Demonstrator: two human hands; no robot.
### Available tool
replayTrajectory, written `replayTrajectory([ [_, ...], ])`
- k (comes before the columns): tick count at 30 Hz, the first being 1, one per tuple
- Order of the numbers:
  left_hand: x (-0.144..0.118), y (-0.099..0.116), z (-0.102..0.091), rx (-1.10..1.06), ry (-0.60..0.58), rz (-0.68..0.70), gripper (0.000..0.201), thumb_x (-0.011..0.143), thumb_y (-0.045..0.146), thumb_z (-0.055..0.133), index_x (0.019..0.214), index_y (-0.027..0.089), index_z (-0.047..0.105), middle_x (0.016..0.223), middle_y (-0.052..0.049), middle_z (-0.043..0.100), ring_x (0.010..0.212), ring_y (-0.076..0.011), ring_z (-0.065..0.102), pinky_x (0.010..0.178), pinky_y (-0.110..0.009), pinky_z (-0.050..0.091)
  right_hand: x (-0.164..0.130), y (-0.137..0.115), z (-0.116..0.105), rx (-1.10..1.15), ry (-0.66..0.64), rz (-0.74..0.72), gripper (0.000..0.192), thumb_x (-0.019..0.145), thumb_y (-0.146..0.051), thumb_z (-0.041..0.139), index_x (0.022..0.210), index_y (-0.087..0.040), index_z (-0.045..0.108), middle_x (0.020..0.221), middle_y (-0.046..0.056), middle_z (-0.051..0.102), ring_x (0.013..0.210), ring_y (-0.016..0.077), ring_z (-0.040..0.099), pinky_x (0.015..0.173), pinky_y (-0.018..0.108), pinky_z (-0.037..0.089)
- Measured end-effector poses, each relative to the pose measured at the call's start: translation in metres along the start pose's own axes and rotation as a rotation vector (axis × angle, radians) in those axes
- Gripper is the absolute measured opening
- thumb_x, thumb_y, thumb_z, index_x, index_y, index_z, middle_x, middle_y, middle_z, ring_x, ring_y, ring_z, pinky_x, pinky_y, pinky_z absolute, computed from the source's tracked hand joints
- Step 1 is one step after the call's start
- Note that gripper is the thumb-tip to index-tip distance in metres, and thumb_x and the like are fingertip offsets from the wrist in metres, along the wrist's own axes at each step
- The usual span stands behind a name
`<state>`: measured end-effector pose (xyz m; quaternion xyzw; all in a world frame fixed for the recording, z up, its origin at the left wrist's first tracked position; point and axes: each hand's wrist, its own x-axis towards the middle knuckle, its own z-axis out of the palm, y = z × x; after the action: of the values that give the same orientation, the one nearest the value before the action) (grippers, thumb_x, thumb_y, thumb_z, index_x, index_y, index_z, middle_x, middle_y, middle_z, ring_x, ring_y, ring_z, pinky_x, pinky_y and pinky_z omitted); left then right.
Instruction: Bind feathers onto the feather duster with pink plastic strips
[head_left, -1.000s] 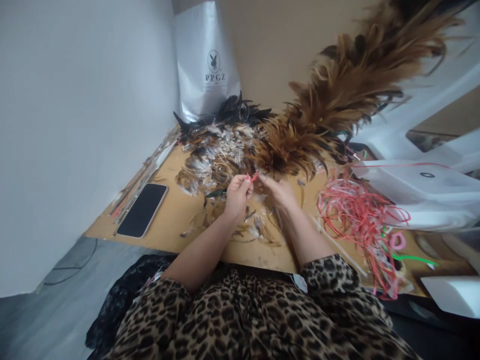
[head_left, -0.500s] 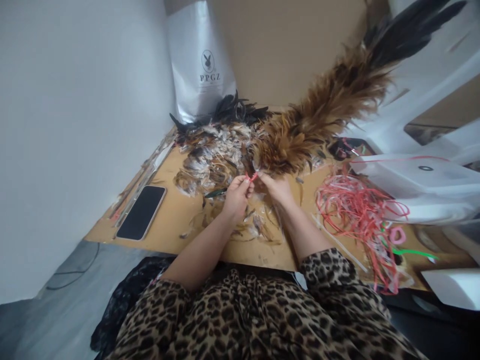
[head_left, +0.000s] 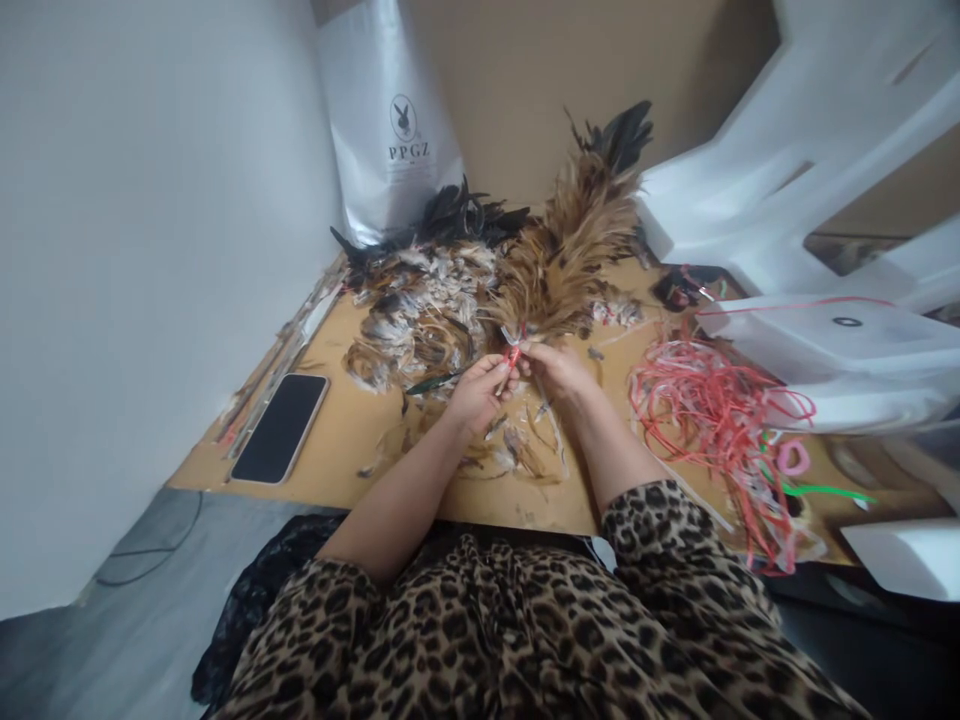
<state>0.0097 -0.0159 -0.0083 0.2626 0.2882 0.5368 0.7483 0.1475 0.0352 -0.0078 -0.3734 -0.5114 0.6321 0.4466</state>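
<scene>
Worktop (head_left: pixel 352 440), frame centre: loose feather pile (head_left: pixel 420 310) heaped within reach. Feather bundle (head_left: pixel 570 240) stands upright above centre, held at its base so the plumes fan clear. Left hand (head_left: pixel 474 392) and right hand (head_left: pixel 555 368) both pinch red tie (head_left: pixel 513 356) there, fingers narrow.

A tan wooden desk (head_left: pixel 352 440) bears a black smartphone (head_left: pixel 281 428) at its left edge, loose brown-and-white feathers (head_left: pixel 420 310) mid-back, and tangled red plastic strips (head_left: pixel 712 410) right.
</scene>
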Motion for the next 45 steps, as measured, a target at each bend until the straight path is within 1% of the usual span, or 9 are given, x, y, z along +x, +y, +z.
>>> replayTrajectory([
  [4,0.003,-0.004,-0.002,-0.004,0.112,0.029,0.02,0.07,0.02,0.069,0.079,0.014,0.052,0.068,0.0,0.059,0.057,-0.0057,0.053,0.049,-0.015,0.034,0.002,0.006,0.0,-0.101,0.069,0.021,0.039,0.065,-0.051,0.067,0.059,-0.014,0.056,0.053,-0.001,0.052,0.047,0.0079,0.044,0.048,0.023,0.035],
  [8,0.007,-0.009,-0.005,-0.006,0.21,0.078,0.019,0.071,0.018,0.068,0.079,0.013,0.052,0.066,0.0,0.06,0.055,-0.0052,0.052,0.051,-0.016,0.035,0.002,0.006,0.003,-0.363,0.223,0.045,0.04,0.066,-0.054,0.066,0.064,-0.014,0.057,0.05,-0.001,0.053,0.043,0.0086,0.042,0.043,0.023,0.03],
  [12,0.01,-0.01,-0.007,0.008,0.242,0.098,0.019,0.071,0.019,0.068,0.078,0.014,0.051,0.065,0.001,0.06,0.055,-0.0051,0.053,0.051,-0.016,0.035,-0.007,-0.002,0.008,-0.734,0.376,-0.178,0.028,0.067,-0.04,0.069,0.078,-0.015,0.062,0.061,0.0,0.058,0.053,0.0105,0.049,0.053,0.023,0.038],
  [15,0.01,-0.011,-0.007,0.018,0.23,0.122,0.018,0.071,0.019,0.067,0.077,0.013,0.052,0.063,0.001,0.06,0.054,-0.0052,0.053,0.051,-0.017,0.036,-0.013,-0.005,0.011,-0.844,0.225,-0.396,0.015,0.073,-0.028,0.063,0.082,-0.017,0.067,0.075,0.003,0.064,0.067,0.013,0.057,0.064,0.025,0.044],
  [17,0.01,-0.012,-0.007,0.03,0.226,0.138,0.017,0.071,0.02,0.067,0.077,0.013,0.052,0.062,0.001,0.059,0.054,-0.0053,0.053,0.051,-0.017,0.036,-0.014,-0.005,0.012,-0.858,0.113,-0.474,0.013,0.076,-0.024,0.06,0.082,-0.018,0.07,0.082,0.005,0.067,0.075,0.0146,0.06,0.071,0.027,0.046],
  [22,0.01,-0.012,-0.007,0.092,0.262,0.128,0.019,0.07,0.022,0.069,0.076,0.014,0.052,0.061,0.002,0.059,0.053,-0.0056,0.054,0.051,-0.017,0.038,-0.011,-0.004,0.008,-0.821,-0.022,-0.482,0.016,0.079,-0.024,0.059,0.085,-0.019,0.073,0.086,0.006,0.069,0.079,0.0149,0.063,0.075,0.027,0.047],
  [32,0.01,-0.012,-0.008,0.168,0.259,0.076,0.023,0.066,0.023,0.072,0.076,0.013,0.053,0.059,0.001,0.06,0.051,-0.007,0.055,0.052,-0.019,0.041,-0.01,-0.007,0.005,-0.905,0.01,-0.456,0.015,0.077,-0.019,0.056,0.077,-0.016,0.071,0.073,0.004,0.066,0.066,0.0126,0.058,0.064,0.024,0.043],
  [39,0.01,-0.009,-0.008,0.138,0.251,0.064,0.023,0.065,0.021,0.073,0.074,0.012,0.054,0.058,0.001,0.061,0.051,-0.0073,0.056,0.052,-0.019,0.041,-0.011,-0.008,0.001,-0.843,-0.071,-0.397,0.017,0.076,-0.024,0.058,0.082,-0.014,0.07,0.075,0.004,0.065,0.062,0.0115,0.057,0.059,0.022,0.042],
  [45,0.011,-0.01,-0.01,0.183,0.254,0.059,0.022,0.066,0.023,0.072,0.074,0.012,0.055,0.059,0.0,0.062,0.05,-0.0076,0.055,0.053,-0.021,0.042,-0.011,-0.009,0.003,-0.919,-0.038,-0.422,0.014,0.075,-0.022,0.057,0.073,-0.015,0.069,0.068,0.003,0.064,0.062,0.011,0.055,0.06,0.022,0.04],
])
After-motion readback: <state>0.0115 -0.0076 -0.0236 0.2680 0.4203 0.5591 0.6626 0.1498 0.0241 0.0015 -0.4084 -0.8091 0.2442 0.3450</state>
